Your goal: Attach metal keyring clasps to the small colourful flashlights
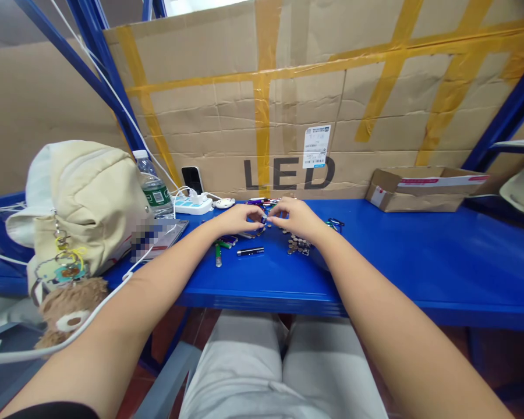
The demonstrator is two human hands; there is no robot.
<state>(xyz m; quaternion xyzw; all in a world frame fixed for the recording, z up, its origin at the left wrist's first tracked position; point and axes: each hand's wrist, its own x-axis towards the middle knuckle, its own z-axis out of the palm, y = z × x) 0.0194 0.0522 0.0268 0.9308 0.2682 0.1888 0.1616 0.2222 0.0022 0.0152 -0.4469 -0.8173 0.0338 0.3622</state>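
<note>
My left hand (240,219) is closed in a pinch on a small dark tube (263,220), mostly hidden by the fingers. My right hand (294,215) meets it at the tube's end, fingertips pinched together; what they grip, if anything, is too small to make out. In front of my hands, a short black pen-like tube (250,251) lies on the blue table. Beside it, to the left, are a green tube (218,254) and several purple and silver ones. A pile of small round silver pieces, like button cells (297,244), lies below my right hand.
Behind my hands lie several colourful tubes (262,202). Left stand a power strip (192,203), phone (192,179), water bottle (153,186) and cream backpack (87,203). A white cable crosses near my left arm. An open cardboard box (423,189) sits back right, against cardboard sheeting.
</note>
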